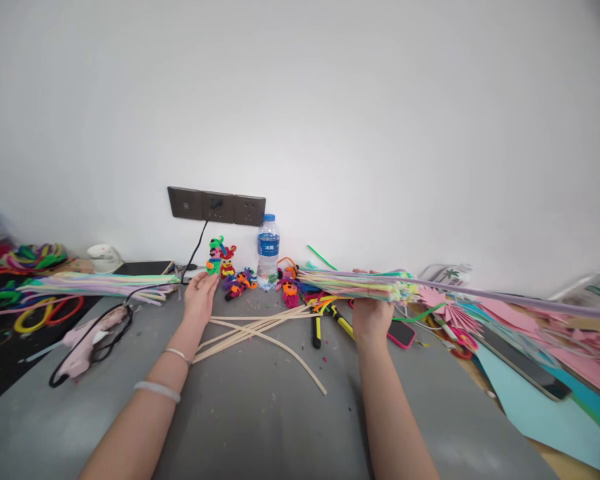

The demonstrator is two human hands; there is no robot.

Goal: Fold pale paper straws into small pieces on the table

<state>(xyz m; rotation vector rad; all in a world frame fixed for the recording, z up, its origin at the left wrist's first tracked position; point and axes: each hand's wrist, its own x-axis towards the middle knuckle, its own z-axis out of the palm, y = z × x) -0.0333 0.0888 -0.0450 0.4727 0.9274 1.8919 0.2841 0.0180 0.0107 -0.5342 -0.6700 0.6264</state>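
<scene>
My left hand is closed, its fingertips at the base of a small upright green pipe-cleaner figure. Beside it are a red pipe-cleaner figure and an orange and purple one. My right hand is wrapped around a bundle of pastel pipe cleaners, lifted at the right; part of the fingers is hidden behind it. Several loose cream pipe cleaners lie crossed on the grey table between my hands.
A water bottle stands against the wall under the sockets. To the left lie a pink glue gun with its black cord and another pastel bundle. Yellow-black pliers, a phone, pink scissors and coloured paper lie rightward.
</scene>
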